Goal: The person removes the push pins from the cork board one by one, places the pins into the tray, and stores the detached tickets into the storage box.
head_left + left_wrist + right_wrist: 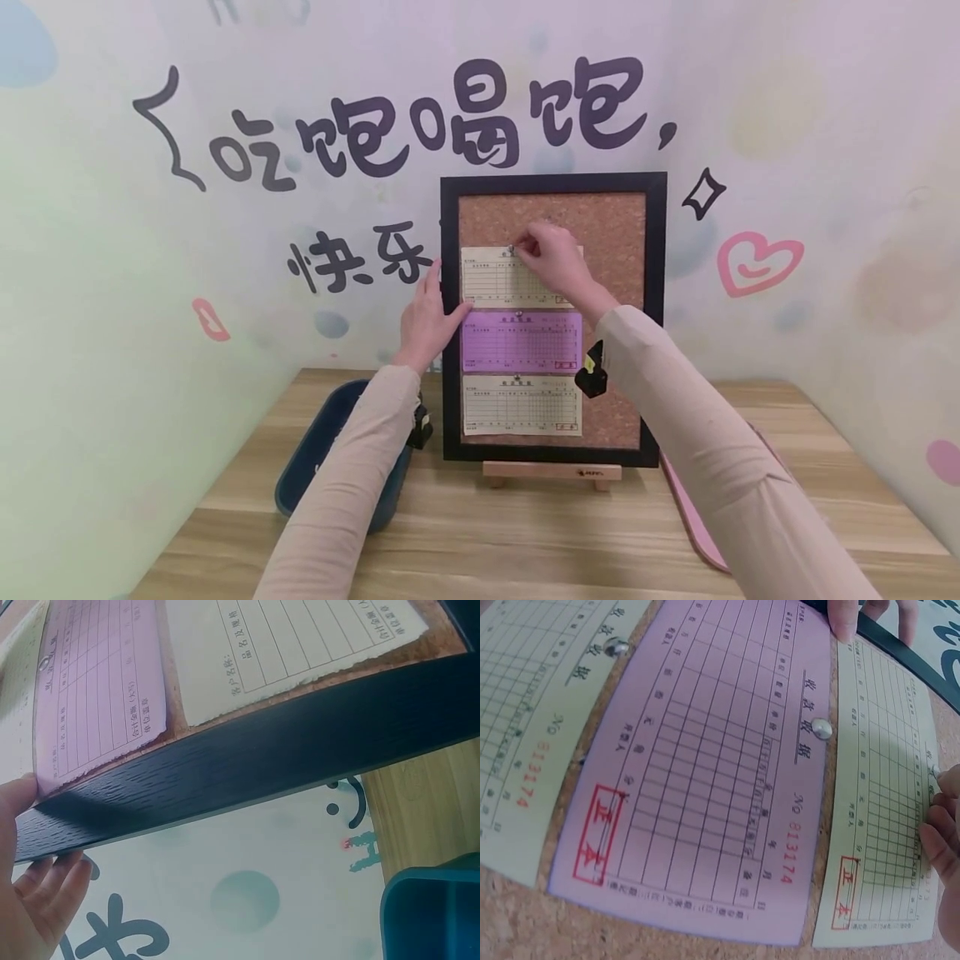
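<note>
A cork board in a black frame stands upright on a small wooden easel. Three receipt slips hang in a column on it: a cream one on top, a purple one in the middle and another cream one below. A silver pushpin fixes the purple slip at its top edge. My right hand pinches a pushpin at the top edge of the upper slip. At the frame's left side, my left hand grips the edge, thumb in front and fingers behind.
Left of the board, a dark blue bin sits on the wooden table, partly behind my left sleeve. A pink board or tray lies on the right, partly covered by my right arm. The lettered wall rises close behind.
</note>
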Tool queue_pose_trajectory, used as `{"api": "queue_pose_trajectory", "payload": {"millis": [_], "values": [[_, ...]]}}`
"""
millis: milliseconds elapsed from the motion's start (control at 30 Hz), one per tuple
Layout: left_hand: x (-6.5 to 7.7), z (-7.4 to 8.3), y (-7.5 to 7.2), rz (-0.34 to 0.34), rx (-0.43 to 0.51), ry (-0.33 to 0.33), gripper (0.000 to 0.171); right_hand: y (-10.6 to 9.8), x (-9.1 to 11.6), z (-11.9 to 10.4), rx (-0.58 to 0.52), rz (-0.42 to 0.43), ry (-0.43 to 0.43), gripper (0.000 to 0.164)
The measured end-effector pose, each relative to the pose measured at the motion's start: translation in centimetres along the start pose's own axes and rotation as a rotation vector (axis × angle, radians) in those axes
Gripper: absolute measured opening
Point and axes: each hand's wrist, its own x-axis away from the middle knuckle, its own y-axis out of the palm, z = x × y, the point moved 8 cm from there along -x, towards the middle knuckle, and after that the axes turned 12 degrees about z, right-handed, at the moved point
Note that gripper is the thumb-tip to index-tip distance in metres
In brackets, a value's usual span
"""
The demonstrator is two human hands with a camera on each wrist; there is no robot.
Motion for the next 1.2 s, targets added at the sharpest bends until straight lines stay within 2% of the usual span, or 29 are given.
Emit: {"api": "queue_pose_trajectory", "payload": {"millis": [300,467,867,1200], "values": [[0.02,0.01,0.00,0.005,0.005,-0.005,0.079,0.45,-0.04,-0.49,0.064,0.031,0.007,0.010],[0.00,0.05,0.03,0.001,0.009,-0.005,0.080,0.50,-0.06,-0.47,0.082,0.038,0.044,0.011],[0.06,0.04,0.08,-0.004,0.013,-0.003,0.080,0.84,-0.25,-0.15,0.096,-0.005,0.121,0.011],[0.01,0.08,0.07,0.001,0.024,0.008,0.080,0.89,-0.25,-0.05,0.122,-0.011,0.128,0.010]]}}
